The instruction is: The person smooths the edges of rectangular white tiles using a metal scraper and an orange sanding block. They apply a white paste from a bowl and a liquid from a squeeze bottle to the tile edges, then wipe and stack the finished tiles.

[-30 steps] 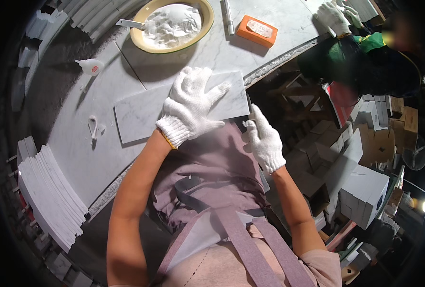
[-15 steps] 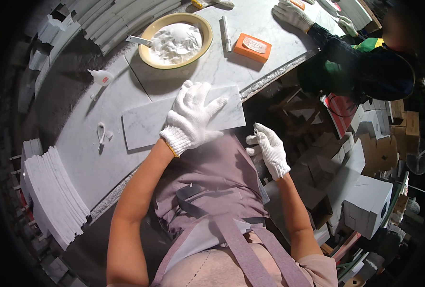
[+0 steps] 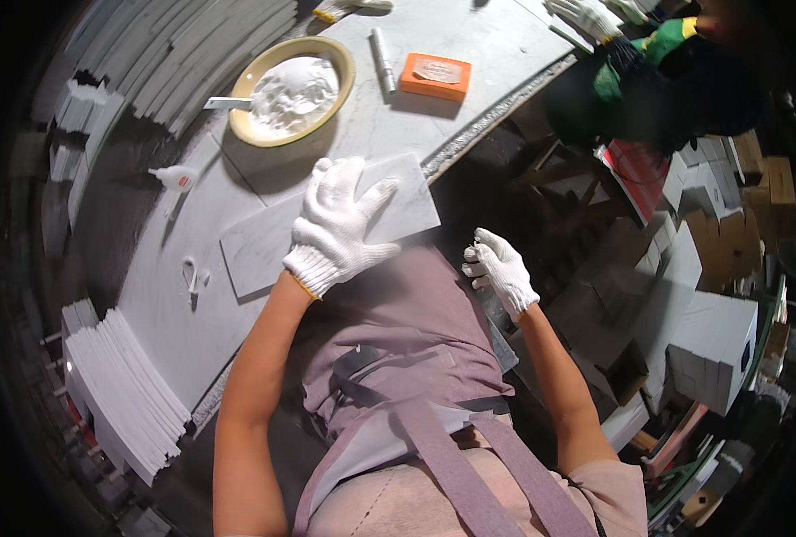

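Observation:
My left hand (image 3: pixel 337 228), in a white knit glove, lies with spread fingers on a grey-veined white marble tile (image 3: pixel 404 199). The tile rests at an angle on the marble tabletop, its near edge by my apron. Off the table's edge, to the right, my right hand (image 3: pixel 503 276) is gloved too, its fingers curled in. What it holds, if anything, is too small to make out. Beyond the tile stands a cream bowl (image 3: pixel 348 85) of white powder (image 3: pixel 295 94) with a flat-handled tool (image 3: pixel 228 103) in it.
Right of the bowl lie a white marker-like tube (image 3: pixel 383 61) and an orange box (image 3: pixel 434 77). A squeeze bottle (image 3: pixel 176 177) and a small white object (image 3: pixel 190 276) sit at left. Stacked white slabs (image 3: pixel 129 385) line the left side. A co-worker's gloved hand (image 3: pixel 586 18) shows far right.
My view has shifted, so the tabletop things sit a little further left. My left hand stays spread on the tile, my right hand stays curled. The co-worker's hand has moved.

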